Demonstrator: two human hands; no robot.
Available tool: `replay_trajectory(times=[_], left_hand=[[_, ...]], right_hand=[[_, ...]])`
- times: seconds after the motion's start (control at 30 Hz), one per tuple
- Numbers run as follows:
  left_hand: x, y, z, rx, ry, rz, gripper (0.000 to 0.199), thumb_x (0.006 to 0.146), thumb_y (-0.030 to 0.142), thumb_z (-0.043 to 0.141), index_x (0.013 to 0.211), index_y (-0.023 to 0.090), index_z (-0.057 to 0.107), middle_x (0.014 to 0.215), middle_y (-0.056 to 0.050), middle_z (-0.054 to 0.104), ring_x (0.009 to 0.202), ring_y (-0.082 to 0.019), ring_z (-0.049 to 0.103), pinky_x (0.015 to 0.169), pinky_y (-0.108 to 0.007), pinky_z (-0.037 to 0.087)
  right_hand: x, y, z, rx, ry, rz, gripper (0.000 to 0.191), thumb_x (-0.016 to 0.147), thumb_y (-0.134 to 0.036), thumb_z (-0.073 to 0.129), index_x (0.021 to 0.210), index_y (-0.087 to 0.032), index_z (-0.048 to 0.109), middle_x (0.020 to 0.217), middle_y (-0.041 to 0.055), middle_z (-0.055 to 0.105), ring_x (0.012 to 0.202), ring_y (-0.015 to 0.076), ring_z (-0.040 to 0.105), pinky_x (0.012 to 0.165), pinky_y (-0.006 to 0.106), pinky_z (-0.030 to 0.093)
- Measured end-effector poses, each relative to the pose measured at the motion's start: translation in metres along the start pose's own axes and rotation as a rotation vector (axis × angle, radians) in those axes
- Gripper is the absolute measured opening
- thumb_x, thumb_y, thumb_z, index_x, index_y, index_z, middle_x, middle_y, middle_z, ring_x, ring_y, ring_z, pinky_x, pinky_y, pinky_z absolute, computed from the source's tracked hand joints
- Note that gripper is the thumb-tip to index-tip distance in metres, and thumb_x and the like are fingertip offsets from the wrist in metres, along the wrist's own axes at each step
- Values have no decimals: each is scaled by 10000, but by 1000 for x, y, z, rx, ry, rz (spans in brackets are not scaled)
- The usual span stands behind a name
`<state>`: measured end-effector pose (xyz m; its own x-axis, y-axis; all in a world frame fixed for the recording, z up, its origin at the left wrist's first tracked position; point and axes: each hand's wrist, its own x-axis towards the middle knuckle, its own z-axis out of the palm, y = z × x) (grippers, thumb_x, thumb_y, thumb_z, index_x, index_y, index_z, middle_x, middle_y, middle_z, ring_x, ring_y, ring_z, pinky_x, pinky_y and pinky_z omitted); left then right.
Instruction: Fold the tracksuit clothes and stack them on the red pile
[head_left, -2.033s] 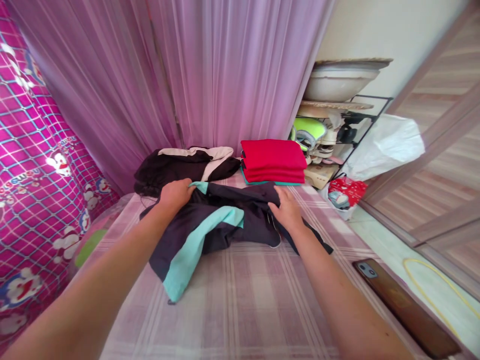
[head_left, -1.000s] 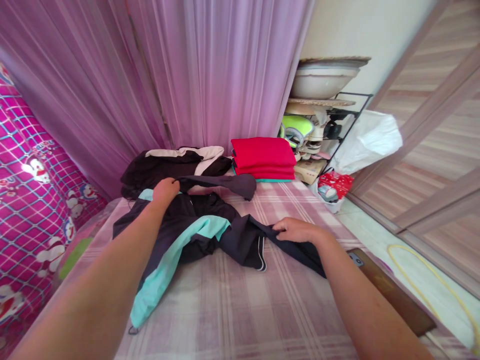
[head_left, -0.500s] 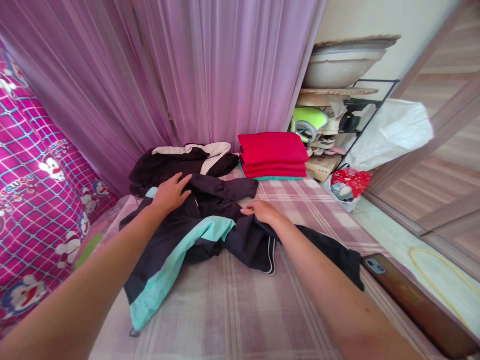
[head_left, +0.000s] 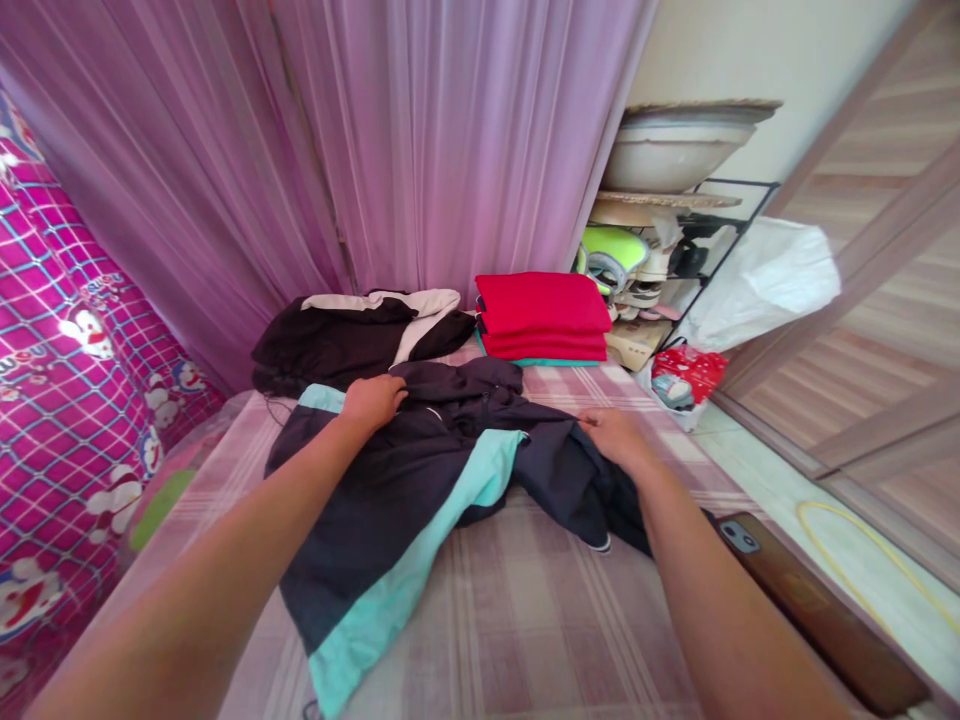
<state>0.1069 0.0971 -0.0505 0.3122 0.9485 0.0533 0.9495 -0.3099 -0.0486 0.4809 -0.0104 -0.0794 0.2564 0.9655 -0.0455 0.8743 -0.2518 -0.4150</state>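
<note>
A dark navy jacket (head_left: 367, 495) with mint-green panels lies spread on the checked bedsheet, its front rumpled toward the far side. My left hand (head_left: 373, 402) is closed on the cloth at the jacket's upper left, by a mint patch. My right hand (head_left: 611, 435) pinches the dark fabric at the right, near a sleeve, and its forearm covers part of the cloth there. Behind the jacket rests a black and white garment (head_left: 352, 335). A folded stack of red clothes (head_left: 544, 305) sits to its right, with a mint layer at the bottom.
A brown phone (head_left: 817, 610) lies at the right edge of the bed (head_left: 525, 620). Beyond that edge stand a shoe rack (head_left: 720, 250) with basins on top, a white bag (head_left: 765, 285) and a red bag (head_left: 694, 370). Purple curtains (head_left: 450, 140) hang behind.
My right hand has moved right, drawing the jacket's fabric out so it lies wider and flatter. My left hand has shifted slightly right, its fingers now curled in on the cloth.
</note>
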Motion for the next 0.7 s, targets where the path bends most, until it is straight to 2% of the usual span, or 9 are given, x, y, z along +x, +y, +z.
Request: replay_trajectory(times=[0.1,0.2,0.3,0.37,0.43,0.53,0.6,0.7], left_hand=[[12,13,-7,-164,139,-187,411,963,405,348,1152,233,670,1159,-108,717,1047,-281,668,845,-363,498],[33,11,-18,-339,268,-357,428,960,374,324,1177,214,656,1143,-104,728,1071,-276,661,861,-361,507],[48,2,-22,-405,254,-397,412,943,359,356,1205,220,642,1181,-88,721,1113,-268,650,881,-351,510],[46,-4,-17,-402,165,-380,432,927,391,406,1266,212,605,1217,-93,709,1133,-269,647,903,-349,507],[33,-10,-7,-392,95,-337,505,919,448,426,1337,192,548,1261,-103,689,1156,-265,640,931,-341,496],[0,-25,11,-332,36,-165,576,923,512,392,1387,193,509,1356,-102,633,1221,-244,602,1000,-329,454],[-23,-36,19,-215,-27,-18,596,897,516,432,1415,229,496,1451,-98,555,1317,-264,523,1091,-396,375],[-48,-49,25,-119,-115,84,591,879,473,463,1445,303,465,1500,-72,505,1376,-294,453,1129,-526,279]], right_hand=[[-14,35,0,-19,136,163,266,858,-367,551,799,-217,762,756,70,726,723,212,647,564,266,378],[-28,55,11,-25,177,251,264,859,-346,529,841,-234,767,749,69,726,701,207,652,557,266,381],[-31,62,20,-8,138,220,242,849,-322,540,849,-234,766,788,71,740,734,210,668,584,266,401],[-28,64,20,50,109,201,244,848,-344,559,895,-228,769,804,71,748,756,219,677,599,272,422],[-23,67,18,149,87,179,280,852,-390,570,951,-218,767,810,70,754,771,228,686,628,282,457],[-19,73,13,265,114,156,355,870,-454,552,1003,-203,764,873,79,765,829,243,697,719,312,505],[-19,76,11,294,150,157,374,874,-465,545,1015,-198,767,925,87,769,876,254,697,781,335,515],[-21,73,8,359,165,145,369,867,-473,557,997,-205,774,982,87,772,945,265,694,848,361,518]])
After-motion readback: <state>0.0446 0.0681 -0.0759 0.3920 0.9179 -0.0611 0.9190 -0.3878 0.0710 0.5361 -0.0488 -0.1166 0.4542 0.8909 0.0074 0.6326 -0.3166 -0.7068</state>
